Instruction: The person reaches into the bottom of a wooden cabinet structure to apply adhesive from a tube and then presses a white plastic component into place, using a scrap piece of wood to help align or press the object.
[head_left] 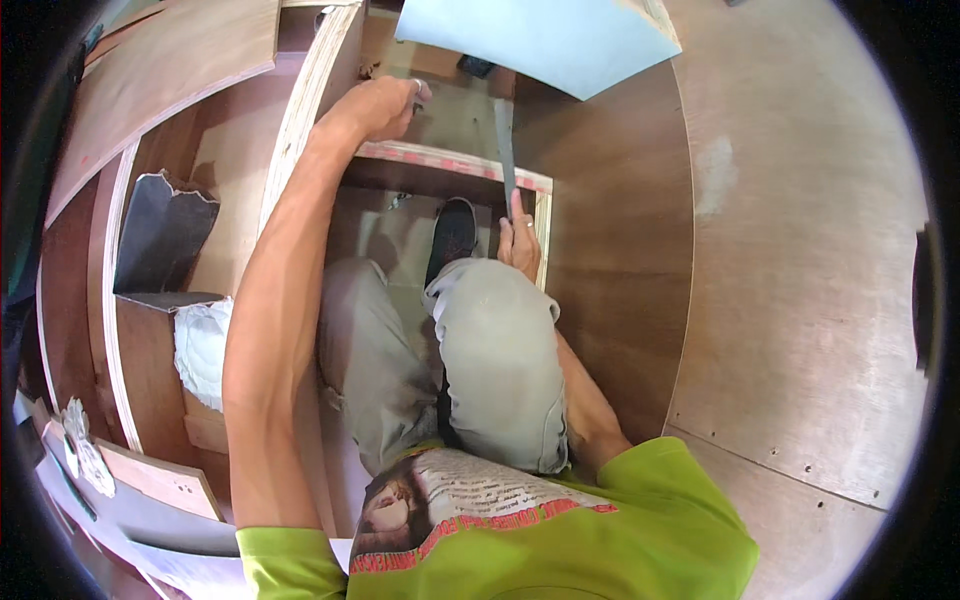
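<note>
My left hand (378,108) is at the far side of a plywood cabinet frame, beside a thick upright plywood edge (300,130). Its fingers are curled closed; what they hold, if anything, is hidden. Lower and to the right, my right hand (520,245) grips a long, narrow grey flat strip (504,135), which looks like metal and points away from me. The strip passes over the right end of a crosspiece with reddish marks on its edge (440,158). This crosspiece spans the cabinet opening between my hands.
A pale blue panel (540,40) juts over the far end. Tall brown plywood (620,220) walls the right side. My shoe (454,235) and knees are inside the frame. On the left are open compartments, a torn dark sheet (165,235) and crumpled white material (203,350).
</note>
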